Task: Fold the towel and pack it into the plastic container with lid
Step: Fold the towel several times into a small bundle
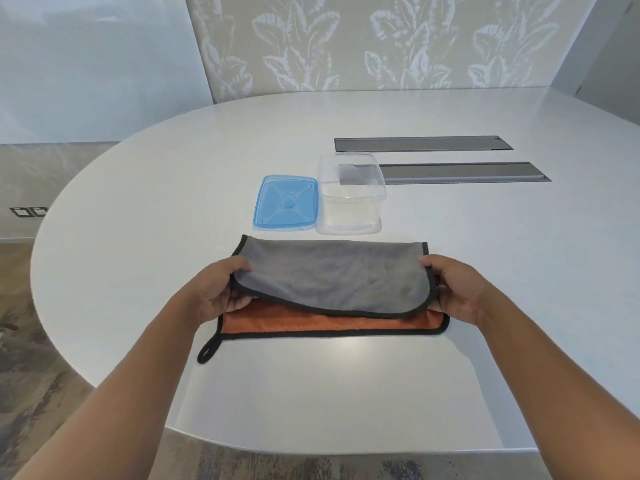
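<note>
- On the near surface (pixel 346 382): towel (pixel 332 282) mid-fold, grey flap over orange.
- Left hand (pixel 218 292) and right hand (pixel 453 289): each grip pinched on a flap corner.
- Advice: square the black edges before pressing flat.
- Beyond: open container (pixel 349 195), blue lid (pixel 285 202) beside it.

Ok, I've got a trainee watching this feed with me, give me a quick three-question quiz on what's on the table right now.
1. True or false: the blue lid is on the clear container.
2. Which colour of the towel faces up on the folded-over flap: A) orange, B) grey, C) blue?
3. Fill in: the towel's hanging loop lies at its near ____ corner.

Key
1. False: the lid lies flat on the table, to the left of the open container.
2. B: grey on top, orange below; the left hand and right hand each hold an end of the flap.
3. Left.
</note>
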The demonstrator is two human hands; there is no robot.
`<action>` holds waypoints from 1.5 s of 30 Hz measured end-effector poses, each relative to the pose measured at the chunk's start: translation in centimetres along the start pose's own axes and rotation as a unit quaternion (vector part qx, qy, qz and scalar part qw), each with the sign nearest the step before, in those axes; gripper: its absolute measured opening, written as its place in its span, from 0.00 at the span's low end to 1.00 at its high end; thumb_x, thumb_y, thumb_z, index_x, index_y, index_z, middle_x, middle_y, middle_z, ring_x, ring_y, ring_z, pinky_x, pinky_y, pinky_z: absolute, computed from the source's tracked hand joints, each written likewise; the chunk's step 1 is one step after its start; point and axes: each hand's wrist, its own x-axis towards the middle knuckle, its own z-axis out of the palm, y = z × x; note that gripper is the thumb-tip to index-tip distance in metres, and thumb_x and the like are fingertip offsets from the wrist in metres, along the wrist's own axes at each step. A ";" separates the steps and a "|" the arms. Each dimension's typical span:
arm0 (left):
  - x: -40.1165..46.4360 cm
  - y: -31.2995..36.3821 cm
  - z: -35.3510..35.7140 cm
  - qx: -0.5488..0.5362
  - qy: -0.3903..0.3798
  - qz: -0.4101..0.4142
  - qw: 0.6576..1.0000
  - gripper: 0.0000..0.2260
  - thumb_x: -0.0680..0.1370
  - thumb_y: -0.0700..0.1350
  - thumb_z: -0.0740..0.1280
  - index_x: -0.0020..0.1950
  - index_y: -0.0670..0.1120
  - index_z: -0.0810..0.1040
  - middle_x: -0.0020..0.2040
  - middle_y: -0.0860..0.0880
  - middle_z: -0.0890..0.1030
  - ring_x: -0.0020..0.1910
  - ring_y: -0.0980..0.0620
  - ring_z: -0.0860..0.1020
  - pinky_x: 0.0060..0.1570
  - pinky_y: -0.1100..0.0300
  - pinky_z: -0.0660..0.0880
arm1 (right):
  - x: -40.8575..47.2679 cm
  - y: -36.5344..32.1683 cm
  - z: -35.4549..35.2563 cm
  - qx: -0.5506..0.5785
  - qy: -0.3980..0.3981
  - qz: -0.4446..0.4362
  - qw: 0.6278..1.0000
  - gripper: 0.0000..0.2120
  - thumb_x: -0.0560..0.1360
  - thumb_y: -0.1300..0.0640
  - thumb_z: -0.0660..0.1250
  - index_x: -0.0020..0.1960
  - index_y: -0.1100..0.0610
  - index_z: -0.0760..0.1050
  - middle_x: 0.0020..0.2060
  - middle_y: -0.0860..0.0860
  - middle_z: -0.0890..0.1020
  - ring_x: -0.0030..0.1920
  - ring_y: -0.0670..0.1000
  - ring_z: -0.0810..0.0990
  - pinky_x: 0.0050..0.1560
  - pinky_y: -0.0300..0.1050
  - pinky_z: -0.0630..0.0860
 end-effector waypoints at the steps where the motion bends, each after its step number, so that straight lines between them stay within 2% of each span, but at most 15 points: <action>1: 0.0 0.1 0.1 0.023 0.015 0.005 1.000 0.09 0.76 0.43 0.68 0.56 0.46 0.76 0.45 0.46 0.82 0.39 0.49 0.82 0.30 0.61 0.78 | 0.1 0.1 0.1 -0.004 0.013 -0.002 1.000 0.11 0.74 0.56 0.72 0.54 0.58 0.83 0.39 0.54 0.86 0.35 0.52 0.87 0.36 0.50 0.83; 3: 0.1 0.4 0.3 0.054 0.031 0.009 0.998 0.08 0.76 0.44 0.68 0.55 0.46 0.76 0.46 0.46 0.80 0.38 0.49 0.80 0.28 0.62 0.76 | 0.2 0.0 0.3 -0.010 0.032 -0.005 0.999 0.11 0.74 0.57 0.70 0.55 0.58 0.82 0.38 0.53 0.88 0.36 0.53 0.87 0.35 0.49 0.82; 7: -0.1 0.7 0.5 0.074 0.024 0.004 0.997 0.13 0.74 0.43 0.69 0.57 0.46 0.77 0.51 0.45 0.81 0.45 0.47 0.80 0.36 0.56 0.78 | 0.2 -0.3 0.5 -0.043 0.056 -0.009 0.997 0.14 0.71 0.58 0.69 0.56 0.57 0.82 0.43 0.55 0.88 0.42 0.56 0.86 0.37 0.51 0.82; 9: 0.0 0.8 0.3 0.062 0.019 0.003 0.998 0.18 0.71 0.42 0.71 0.61 0.44 0.78 0.56 0.44 0.82 0.52 0.44 0.82 0.39 0.53 0.80 | 0.1 -0.4 0.5 -0.052 0.052 -0.014 0.997 0.13 0.72 0.58 0.69 0.56 0.57 0.82 0.46 0.56 0.88 0.43 0.57 0.86 0.35 0.49 0.82; 12: 0.2 0.7 0.2 0.005 0.028 0.001 1.000 0.18 0.76 0.43 0.72 0.65 0.42 0.79 0.59 0.41 0.84 0.57 0.40 0.82 0.44 0.49 0.82 | 0.1 -0.3 0.6 -0.056 0.041 -0.024 0.997 0.11 0.75 0.55 0.72 0.56 0.58 0.83 0.49 0.55 0.89 0.43 0.56 0.88 0.36 0.47 0.82; 14: 0.3 0.6 0.2 -0.031 0.043 0.009 0.999 0.16 0.78 0.42 0.73 0.65 0.40 0.79 0.59 0.41 0.84 0.55 0.41 0.83 0.45 0.49 0.82 | 0.3 -0.1 0.8 -0.070 0.042 -0.024 0.996 0.09 0.77 0.60 0.71 0.57 0.59 0.82 0.49 0.56 0.89 0.44 0.56 0.88 0.38 0.47 0.82; 17: 0.2 0.7 -0.3 -0.081 0.041 0.017 0.996 0.12 0.77 0.38 0.71 0.61 0.40 0.80 0.53 0.41 0.84 0.47 0.44 0.83 0.39 0.51 0.84 | 0.6 -0.3 0.4 -0.052 0.044 -0.023 0.997 0.11 0.76 0.70 0.67 0.53 0.58 0.81 0.42 0.56 0.88 0.36 0.52 0.87 0.30 0.45 0.81; 20: 0.2 1.0 -1.6 -0.096 0.032 0.020 0.995 0.11 0.75 0.36 0.69 0.56 0.41 0.81 0.47 0.42 0.84 0.43 0.44 0.82 0.39 0.50 0.84 | 0.5 -1.0 -0.2 -0.039 0.041 -0.022 0.998 0.14 0.73 0.71 0.66 0.53 0.58 0.81 0.39 0.55 0.87 0.34 0.53 0.86 0.29 0.45 0.81; 23: 0.3 0.6 -2.2 -0.006 0.036 0.013 0.999 0.07 0.74 0.34 0.68 0.50 0.42 0.80 0.45 0.42 0.83 0.42 0.44 0.82 0.39 0.52 0.83 | 0.4 -0.6 -0.3 -0.140 0.037 -0.019 0.989 0.16 0.73 0.72 0.64 0.54 0.58 0.80 0.37 0.53 0.88 0.30 0.52 0.85 0.26 0.42 0.78; 27: 0.5 0.0 -2.1 0.143 0.048 0.012 0.988 0.07 0.74 0.32 0.68 0.47 0.42 0.76 0.46 0.40 0.78 0.43 0.42 0.77 0.40 0.53 0.75 | 0.4 -0.3 0.2 -0.214 0.028 -0.026 0.976 0.18 0.73 0.73 0.64 0.55 0.57 0.80 0.46 0.54 0.88 0.39 0.52 0.88 0.32 0.42 0.81; 34: 0.5 0.3 -2.4 0.194 0.039 0.010 0.980 0.08 0.75 0.33 0.68 0.53 0.41 0.76 0.50 0.39 0.81 0.46 0.42 0.80 0.42 0.51 0.81 | 0.6 -0.7 0.2 -0.243 0.039 -0.044 0.968 0.19 0.73 0.71 0.65 0.56 0.52 0.79 0.51 0.53 0.85 0.48 0.55 0.85 0.33 0.43 0.81; 38: 0.2 0.1 -2.2 0.243 0.035 0.004 0.969 0.12 0.76 0.34 0.69 0.58 0.41 0.76 0.55 0.37 0.83 0.49 0.40 0.83 0.39 0.51 0.83 | 0.8 -0.5 0.2 -0.282 0.055 -0.045 0.957 0.23 0.74 0.69 0.66 0.66 0.52 0.74 0.55 0.54 0.83 0.51 0.57 0.83 0.39 0.47 0.81; 40: 0.1 0.2 -2.2 0.259 0.039 0.011 0.965 0.12 0.76 0.35 0.70 0.58 0.42 0.76 0.54 0.38 0.83 0.48 0.40 0.84 0.38 0.51 0.83 | 0.6 -0.7 0.1 -0.299 0.057 -0.045 0.951 0.26 0.74 0.65 0.69 0.68 0.49 0.71 0.55 0.54 0.83 0.51 0.57 0.84 0.41 0.49 0.82; 43: -0.2 0.6 -2.1 0.279 0.038 0.012 0.959 0.14 0.75 0.36 0.71 0.59 0.44 0.74 0.54 0.39 0.83 0.49 0.39 0.85 0.40 0.49 0.84 | -0.1 -1.3 0.1 -0.355 0.049 -0.046 0.933 0.32 0.71 0.56 0.74 0.70 0.42 0.66 0.52 0.50 0.84 0.47 0.54 0.85 0.31 0.43 0.80; 45: -0.5 0.6 -1.9 0.299 0.042 0.013 0.953 0.17 0.75 0.39 0.73 0.60 0.45 0.73 0.54 0.39 0.83 0.50 0.39 0.85 0.44 0.46 0.85 | -0.2 -1.5 0.1 -0.423 0.055 -0.059 0.902 0.37 0.71 0.53 0.74 0.74 0.41 0.60 0.55 0.50 0.82 0.49 0.54 0.83 0.35 0.46 0.80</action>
